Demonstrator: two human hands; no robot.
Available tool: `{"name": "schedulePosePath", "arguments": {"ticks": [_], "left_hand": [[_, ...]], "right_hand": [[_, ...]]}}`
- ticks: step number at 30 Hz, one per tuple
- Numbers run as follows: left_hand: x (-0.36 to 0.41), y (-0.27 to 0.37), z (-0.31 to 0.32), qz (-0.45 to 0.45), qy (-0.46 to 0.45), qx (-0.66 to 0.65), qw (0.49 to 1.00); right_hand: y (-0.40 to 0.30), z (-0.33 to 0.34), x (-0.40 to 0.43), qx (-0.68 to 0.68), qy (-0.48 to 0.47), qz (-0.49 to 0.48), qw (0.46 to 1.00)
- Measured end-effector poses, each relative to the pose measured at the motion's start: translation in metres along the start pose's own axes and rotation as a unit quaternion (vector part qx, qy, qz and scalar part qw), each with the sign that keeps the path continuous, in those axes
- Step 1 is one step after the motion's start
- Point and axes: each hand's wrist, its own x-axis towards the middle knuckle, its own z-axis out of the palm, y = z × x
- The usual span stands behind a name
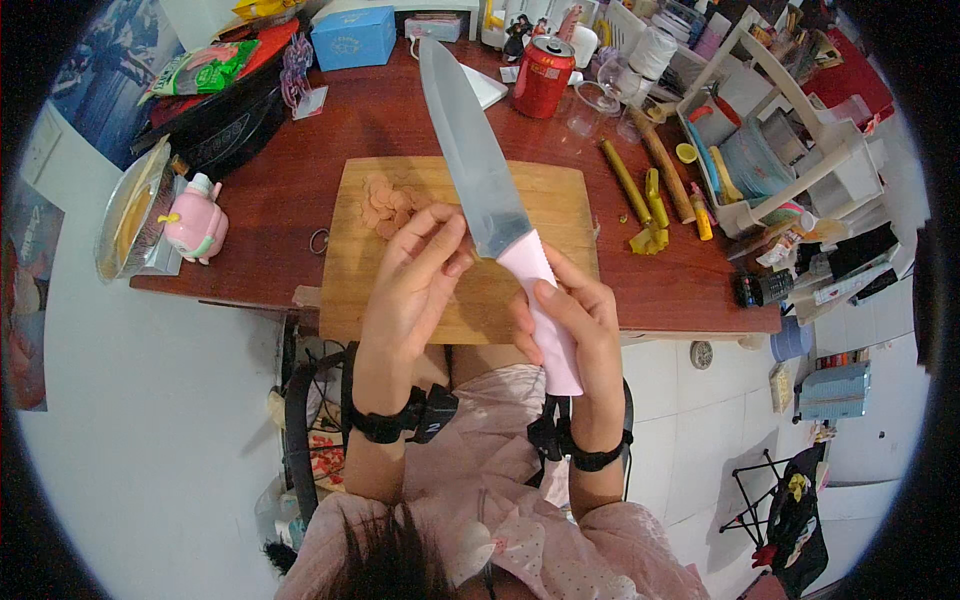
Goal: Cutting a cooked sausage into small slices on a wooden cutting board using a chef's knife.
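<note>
My right hand (577, 322) grips the pink handle of a kitchen knife (480, 157), holding it above a wooden cutting board (555, 195). The broad steel blade points away from me, slightly to the left. My left hand (420, 277) is raised beside the blade's heel, thumb and forefinger close together near the metal; whether they touch it or pinch something small cannot be told. A pile of thin, round pinkish slices (386, 204) lies on the board's upper left part, beyond my left hand.
A red drink can (544, 79) and clear plastic cups (592, 109) stand behind the board. Right of it lie a thin yellow-green stick (625, 180), a brown wooden rod (664, 169) and a crumpled yellow wrapper (649, 240). A pink bottle (196, 221) stands left.
</note>
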Motion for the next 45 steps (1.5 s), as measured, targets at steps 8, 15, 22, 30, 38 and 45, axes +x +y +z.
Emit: {"name": "schedulePosePath", "arguments": {"ticks": [8,15,22,30,38,45], "left_hand": [[0.002,0.009,0.006,0.111,0.138,0.398,0.9],[0.001,0.014,0.003,0.218,0.202,0.636,0.712],[0.002,0.017,-0.004,0.244,0.198,0.685,0.657],[-0.005,0.018,0.018,0.191,0.192,0.587,0.763],[-0.01,-0.01,0.028,0.141,0.127,0.469,0.863],[-0.005,-0.02,0.05,0.197,0.08,0.567,0.796]], "right_hand": [[-0.001,0.0,-0.001,-0.003,0.025,-0.018,1.0],[-0.002,-0.006,-0.001,-0.014,0.035,-0.024,0.999],[-0.003,-0.006,-0.001,-0.021,0.036,-0.025,0.999],[-0.004,-0.003,-0.002,-0.067,0.097,-0.035,0.992],[-0.002,-0.015,-0.005,-0.03,0.078,-0.043,0.996],[-0.003,-0.025,-0.014,-0.028,0.089,-0.055,0.994]]}}
